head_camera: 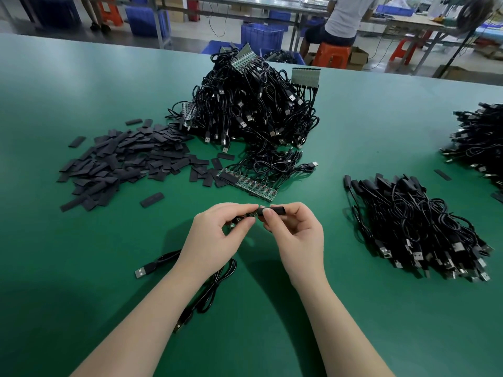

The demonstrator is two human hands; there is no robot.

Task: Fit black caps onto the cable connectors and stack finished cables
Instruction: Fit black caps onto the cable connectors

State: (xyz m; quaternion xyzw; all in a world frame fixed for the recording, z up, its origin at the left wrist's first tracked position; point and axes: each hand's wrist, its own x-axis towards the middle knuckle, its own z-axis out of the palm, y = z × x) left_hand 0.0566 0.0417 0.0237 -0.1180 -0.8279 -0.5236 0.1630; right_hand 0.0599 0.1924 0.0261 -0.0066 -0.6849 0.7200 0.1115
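Above the green table (81,91), my left hand (217,235) pinches the small green circuit-board connector (246,215) of a black cable. Two cables (215,284) trail back under my left forearm, with USB plugs (141,272) lying on the table. My right hand (295,234) pinches a black cap (273,210) and holds it against the connector's end; the cap looks partly slid on. A heap of loose black caps (122,161) lies at the left. A stack of capped cables (413,227) lies at the right.
A large tangle of uncapped cables (253,104) sits at the back centre, with a strip of joined boards (247,185) in front of it. Another cable pile (481,142) lies at the far right edge. A seated person (343,20) works beyond the table.
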